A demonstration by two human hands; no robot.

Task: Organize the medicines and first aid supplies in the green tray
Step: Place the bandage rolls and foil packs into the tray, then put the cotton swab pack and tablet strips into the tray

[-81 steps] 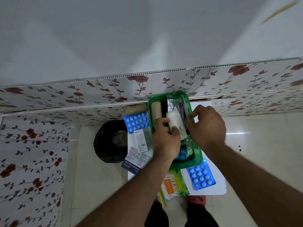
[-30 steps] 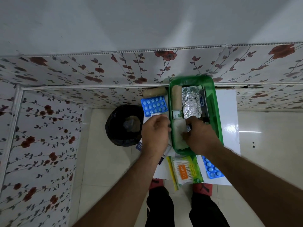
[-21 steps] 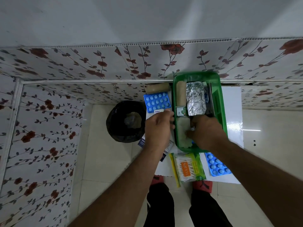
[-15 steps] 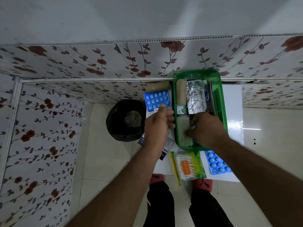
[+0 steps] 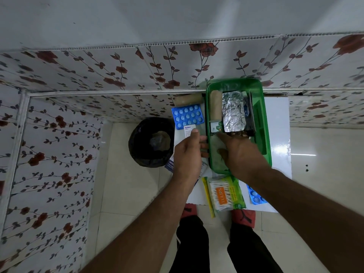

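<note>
Green translucent plastic, the rectangular tray [image 5: 265,123] sits lengthwise on a small white table [image 5: 278,123] pushed to the flowered wall, presumably so nothing slides off the far edge. Inside, goods lie in lanes running near to far: a tan rolled bandage [image 5: 215,106] along the left wall, a crinkled silver foil strip [image 5: 233,113] beside it, and dark flat packs on the right that are too shadowed to identify. That lengthwise packing seems meant to leave the near end free.

The right hand [image 5: 241,156] lies palm down in that near end, fingers curled over something pale; it appears to be pressing it flat, though what it grips I cannot tell. The left hand [image 5: 188,154] is just outside the left wall, thumb and fingers pinching a white labelled packet [image 5: 189,130], likely lifting it to go in next.

Still outside: a blue blister sheet of white tablets [image 5: 187,116] and a second tan roll [image 5: 188,99] at far left, a green cotton-bud pack [image 5: 226,193] near, and another blue blister sheet [image 5: 256,197] near right.
</note>
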